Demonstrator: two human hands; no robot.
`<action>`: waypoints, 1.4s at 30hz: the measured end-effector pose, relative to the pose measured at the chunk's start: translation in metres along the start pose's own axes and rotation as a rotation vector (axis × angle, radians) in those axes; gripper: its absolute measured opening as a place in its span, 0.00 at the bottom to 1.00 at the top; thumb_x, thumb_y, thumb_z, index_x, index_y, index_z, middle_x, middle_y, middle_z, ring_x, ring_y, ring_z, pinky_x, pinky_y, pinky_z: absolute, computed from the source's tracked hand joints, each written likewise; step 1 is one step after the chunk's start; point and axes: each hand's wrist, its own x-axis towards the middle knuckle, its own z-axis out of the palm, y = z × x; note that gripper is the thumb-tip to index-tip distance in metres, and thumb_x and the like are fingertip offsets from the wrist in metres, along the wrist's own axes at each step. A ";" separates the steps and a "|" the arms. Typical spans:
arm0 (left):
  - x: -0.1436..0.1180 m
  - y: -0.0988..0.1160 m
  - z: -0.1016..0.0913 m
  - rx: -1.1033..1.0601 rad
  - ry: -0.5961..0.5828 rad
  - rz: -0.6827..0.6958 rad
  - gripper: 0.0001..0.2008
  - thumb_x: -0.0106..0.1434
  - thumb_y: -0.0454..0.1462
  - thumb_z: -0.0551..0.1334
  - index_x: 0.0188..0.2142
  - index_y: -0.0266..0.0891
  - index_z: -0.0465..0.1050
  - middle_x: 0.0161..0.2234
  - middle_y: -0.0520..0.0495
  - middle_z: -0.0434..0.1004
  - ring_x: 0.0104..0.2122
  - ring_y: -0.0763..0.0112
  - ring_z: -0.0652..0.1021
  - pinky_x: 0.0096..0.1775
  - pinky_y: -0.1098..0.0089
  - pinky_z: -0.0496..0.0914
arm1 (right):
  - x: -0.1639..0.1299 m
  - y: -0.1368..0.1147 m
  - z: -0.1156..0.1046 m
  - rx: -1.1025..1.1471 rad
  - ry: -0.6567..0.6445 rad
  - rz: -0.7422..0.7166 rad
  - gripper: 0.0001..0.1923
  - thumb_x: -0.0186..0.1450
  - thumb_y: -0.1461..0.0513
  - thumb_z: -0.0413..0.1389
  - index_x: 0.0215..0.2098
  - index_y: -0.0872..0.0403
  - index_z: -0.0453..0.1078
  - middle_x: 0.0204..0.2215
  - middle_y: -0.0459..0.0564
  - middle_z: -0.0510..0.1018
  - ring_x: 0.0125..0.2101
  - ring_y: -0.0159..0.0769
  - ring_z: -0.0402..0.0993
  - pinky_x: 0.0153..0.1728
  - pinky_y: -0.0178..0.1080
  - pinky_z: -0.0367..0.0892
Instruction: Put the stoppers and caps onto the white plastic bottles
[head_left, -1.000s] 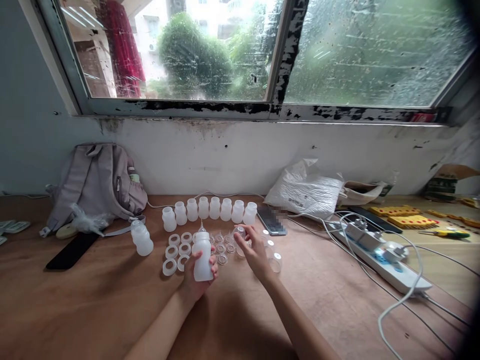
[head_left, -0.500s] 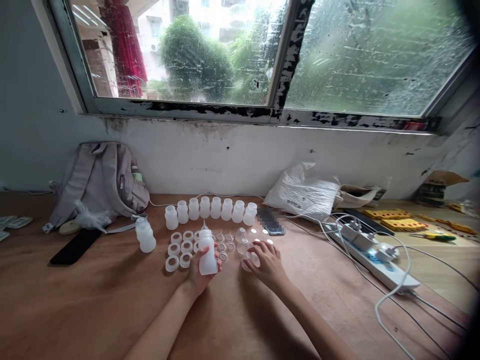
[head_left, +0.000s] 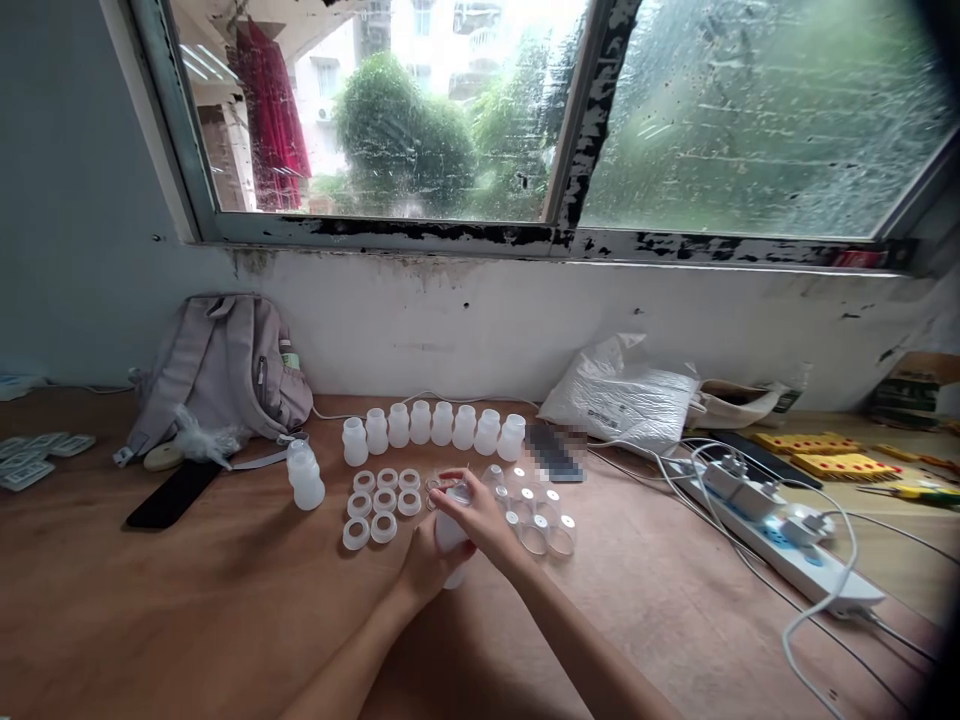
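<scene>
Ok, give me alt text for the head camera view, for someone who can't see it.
A person's left hand holds a small white bottle over a wooden table while the right hand sits on its top. Behind them lie white rings, clear caps and a row of bottles, with a grey backpack under a rain-streaked window.

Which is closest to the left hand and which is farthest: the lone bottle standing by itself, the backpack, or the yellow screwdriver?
From the left hand, in the head view:
1. The lone bottle, a little to its left on the table.
2. The backpack, farther left against the wall.
3. The yellow screwdriver, far away at the table's right end.
</scene>
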 end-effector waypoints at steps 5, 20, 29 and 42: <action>0.000 0.001 -0.006 -0.050 -0.143 -0.151 0.07 0.45 0.32 0.62 0.26 0.35 0.67 0.19 0.50 0.68 0.16 0.71 0.69 0.19 0.71 0.62 | 0.006 0.011 0.009 0.222 -0.010 0.080 0.12 0.50 0.55 0.59 0.27 0.54 0.65 0.21 0.46 0.73 0.23 0.34 0.69 0.24 0.36 0.64; -0.007 0.005 -0.011 -0.408 -0.402 -0.432 0.09 0.43 0.35 0.59 0.28 0.35 0.67 0.19 0.51 0.68 0.15 0.73 0.69 0.18 0.73 0.58 | -0.010 -0.006 0.005 0.463 -0.043 0.115 0.12 0.48 0.55 0.60 0.23 0.52 0.62 0.21 0.46 0.72 0.30 0.39 0.70 0.27 0.36 0.63; -0.002 -0.063 -0.024 -0.908 -0.592 -0.566 0.23 0.39 0.58 0.56 0.21 0.43 0.57 0.07 0.61 0.46 0.07 0.80 0.52 0.15 0.74 0.51 | -0.009 0.010 -0.006 0.581 -0.341 0.092 0.17 0.48 0.55 0.61 0.33 0.51 0.63 0.31 0.46 0.70 0.35 0.35 0.66 0.36 0.35 0.61; 0.009 -0.020 -0.027 -0.899 -0.738 -0.541 0.23 0.56 0.48 0.52 0.45 0.35 0.62 0.20 0.51 0.68 0.14 0.73 0.69 0.15 0.75 0.60 | -0.001 0.013 -0.015 0.662 0.006 0.113 0.13 0.53 0.54 0.58 0.24 0.53 0.62 0.19 0.42 0.61 0.19 0.27 0.56 0.16 0.30 0.53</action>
